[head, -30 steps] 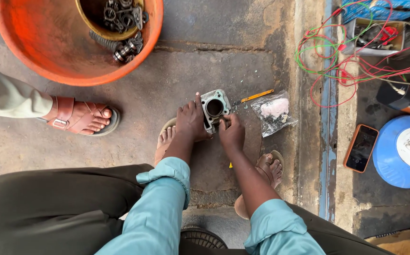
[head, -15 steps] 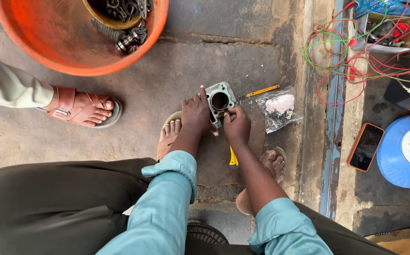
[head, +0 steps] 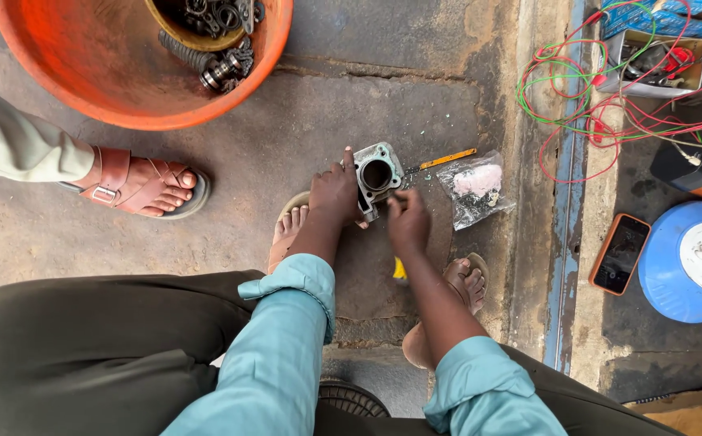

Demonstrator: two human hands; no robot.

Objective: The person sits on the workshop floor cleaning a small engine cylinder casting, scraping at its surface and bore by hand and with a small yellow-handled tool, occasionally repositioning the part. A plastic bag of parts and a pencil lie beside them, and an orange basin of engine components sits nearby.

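— What's in the hands?

— A grey metal cylinder block (head: 377, 178), open bore facing up, resting on the concrete floor (head: 416, 73) just ahead of the person's feet. The left hand (head: 336, 194) is wrapped around its left side, thumb up along the far edge, fingers closed on it.

— And the right hand (head: 407, 222)?

— It sits at the block's near right corner, fingers curled tight. It looks pinched on something small against the block, but I cannot tell what, or whether it holds anything at all.

— What lies close by?

— Just right of the block, a clear plastic bag (head: 475, 190) with something pale pink inside. A thin yellow-handled tool (head: 446, 159) lies between bag and block, on the far side. A bit of yellow (head: 399, 270) shows under the right forearm.

— Further out?

— Far left, a big orange basin (head: 84, 81) holding a smaller bowl of dark metal parts (head: 218, 32). Left of the block, another person's foot in a brown sandal (head: 145, 187), well apart from the hands. On the right, past a raised edge, a tangle of red and green wires (head: 601, 97), a phone (head: 619, 253) lying flat, and a blue and white round appliance (head: 690, 262) beside it.

— The person's own feet?

— Both in sandals, one on each side of the block, near it.
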